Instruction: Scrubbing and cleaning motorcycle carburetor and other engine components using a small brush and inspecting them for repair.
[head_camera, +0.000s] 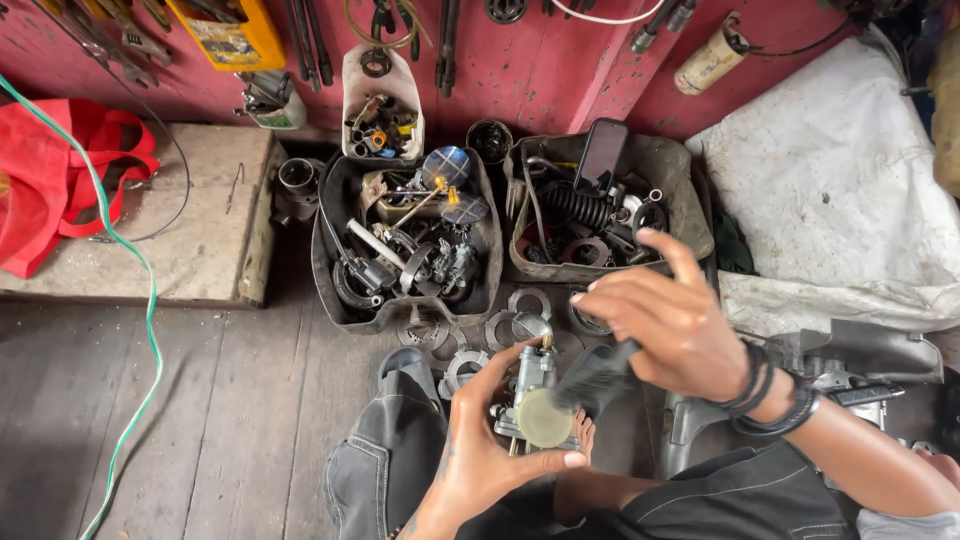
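- Seated on a plank floor, a person works over their lap with both bare hands, seen from a head-worn camera.
- Left hand: wrapped from below around a small metal carburettor, thumb and fingers closed about its body and its pale round end cap, which faces the camera.
- Right hand: fingers pinched narrow on a dark-bristled brush, forefinger lifted; dark bands circle the wrist.
- Key relation: the carburettor stands roughly upright in the left hand's grip, just left of and below the right hand. The brush slants down-left from the right hand, its bristles touching or all but touching the part's right side; which cannot be told.
- Just beyond the hands, flat metal rings lie loose on the floor.
- Farther back, two soft bins sit against a red wall: the left bin full of metal parts, the right bin holding a coil spring and a dark phone.
- A red bag rests on a wooden block at far left.
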